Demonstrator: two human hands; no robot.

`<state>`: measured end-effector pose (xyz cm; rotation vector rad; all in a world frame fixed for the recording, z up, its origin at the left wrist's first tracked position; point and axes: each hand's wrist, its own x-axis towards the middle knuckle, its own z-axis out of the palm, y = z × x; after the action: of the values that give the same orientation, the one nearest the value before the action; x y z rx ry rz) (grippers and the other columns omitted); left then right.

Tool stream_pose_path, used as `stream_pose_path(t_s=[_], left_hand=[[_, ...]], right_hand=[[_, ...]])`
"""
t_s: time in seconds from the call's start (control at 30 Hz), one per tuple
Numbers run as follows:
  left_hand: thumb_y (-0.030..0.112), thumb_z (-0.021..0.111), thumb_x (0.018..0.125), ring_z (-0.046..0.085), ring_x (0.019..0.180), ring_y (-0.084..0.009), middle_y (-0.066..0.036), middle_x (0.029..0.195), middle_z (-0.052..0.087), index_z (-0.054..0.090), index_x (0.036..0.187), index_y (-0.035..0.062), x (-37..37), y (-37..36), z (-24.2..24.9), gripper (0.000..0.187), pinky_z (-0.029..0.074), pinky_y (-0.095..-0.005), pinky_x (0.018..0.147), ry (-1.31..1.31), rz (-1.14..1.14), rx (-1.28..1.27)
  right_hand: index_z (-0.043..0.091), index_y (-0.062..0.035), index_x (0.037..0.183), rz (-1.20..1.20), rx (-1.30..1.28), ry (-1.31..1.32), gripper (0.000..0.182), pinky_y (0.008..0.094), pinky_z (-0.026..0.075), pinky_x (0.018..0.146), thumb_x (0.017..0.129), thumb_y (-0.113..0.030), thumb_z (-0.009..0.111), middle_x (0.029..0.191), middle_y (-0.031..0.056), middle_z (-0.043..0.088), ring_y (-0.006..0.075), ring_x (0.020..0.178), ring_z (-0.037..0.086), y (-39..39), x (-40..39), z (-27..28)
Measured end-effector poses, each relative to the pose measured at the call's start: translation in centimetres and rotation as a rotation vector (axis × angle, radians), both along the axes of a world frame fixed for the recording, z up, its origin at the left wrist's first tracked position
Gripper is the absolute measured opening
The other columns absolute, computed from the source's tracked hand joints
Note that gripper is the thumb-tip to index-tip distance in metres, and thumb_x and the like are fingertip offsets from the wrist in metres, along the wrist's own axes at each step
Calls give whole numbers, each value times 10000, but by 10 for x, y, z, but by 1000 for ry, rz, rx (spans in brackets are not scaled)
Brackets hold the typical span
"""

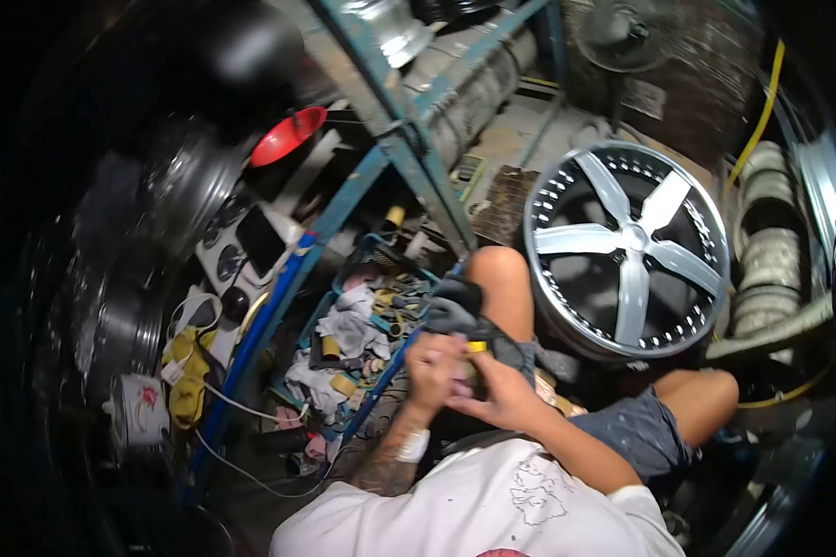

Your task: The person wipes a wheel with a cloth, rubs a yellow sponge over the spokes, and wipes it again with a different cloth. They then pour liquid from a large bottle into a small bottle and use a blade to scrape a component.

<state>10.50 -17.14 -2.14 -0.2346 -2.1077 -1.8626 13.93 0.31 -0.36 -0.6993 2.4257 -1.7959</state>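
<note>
My left hand is closed, its fingers meeting my right hand in front of my lap. My right hand curls around a small thing with a yellow edge; blur and fingers hide its kind. Just beyond the hands, a dark grey bundle lies against my bare knee. To the right stands a large five-spoke silver wheel rim with a dark inner face and a row of shiny studs around it.
A blue crate of rags and small tools sits left of my hands. A blue metal frame rises behind it. A red bowl-shaped thing, a yellow cloth and cables lie farther left. More rims line the right side.
</note>
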Motion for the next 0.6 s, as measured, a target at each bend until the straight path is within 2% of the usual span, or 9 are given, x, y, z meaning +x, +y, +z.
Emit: stream_pose_path(t_s=[0.03,0.07,0.17,0.2,0.3,0.33,0.4,0.47,0.6], left_hand=[[187,745,963,609,671,-130,-61,754,731,775,864,35,12,8,21,184,468,-321,633,-228,-24,-139],[232,747,958,579,625,-161,-47,688,708,789,876,39,10,13,19,214,439,-349,637,-73,-55,-256],[272,766,927,545,578,-199,-54,665,686,805,897,54,6,12,8,223,420,-367,637,-81,-57,-228],[254,748,957,542,547,-156,-50,649,678,812,931,58,2,5,1,208,432,-332,601,-60,-79,-294],[237,705,982,584,545,-126,-44,680,689,782,902,-7,0,-7,-25,268,497,-297,603,-356,-136,147],[178,712,1010,567,533,-79,-27,697,655,761,893,5,-12,-13,-21,215,466,-251,511,-310,-144,344],[211,705,1015,548,478,-93,-16,691,624,723,867,43,-37,-45,-24,225,476,-280,452,-374,131,547],[276,674,1035,544,488,-96,-2,644,587,688,837,64,-67,-82,-5,291,420,-268,479,-398,249,439],[309,637,1058,515,503,-98,9,580,542,626,781,83,-111,-170,-48,358,400,-280,517,-342,406,303]], right_hand=[[632,-63,1293,-78,-80,-7,483,436,570,839,874,-211,820,1107,218,721,375,1006,728,3,-1,2],[656,-42,1224,-49,-77,-119,409,416,573,791,881,-200,814,1026,207,736,363,937,744,11,-3,2],[699,7,1016,-43,19,-404,173,367,571,664,955,-150,740,767,159,738,277,674,744,24,1,-18],[700,8,1019,-19,-40,-478,156,365,570,658,968,-137,724,765,158,735,255,672,741,23,5,-21],[701,18,1029,-45,-122,-543,144,348,564,646,997,-122,689,765,143,733,204,679,736,12,2,-16],[697,33,1028,-45,-69,-444,153,335,563,655,1001,-116,683,776,130,739,181,691,729,9,-2,-16],[693,41,1024,-34,-85,-512,185,331,564,671,1014,-143,676,781,117,741,159,709,717,10,-8,-17],[687,36,1016,-41,-158,-582,216,330,558,667,1029,-179,666,780,113,734,161,715,714,14,-9,-15],[707,14,1004,-71,-124,-509,220,332,544,696,1030,-200,662,781,103,727,152,741,707,32,-12,-32]])
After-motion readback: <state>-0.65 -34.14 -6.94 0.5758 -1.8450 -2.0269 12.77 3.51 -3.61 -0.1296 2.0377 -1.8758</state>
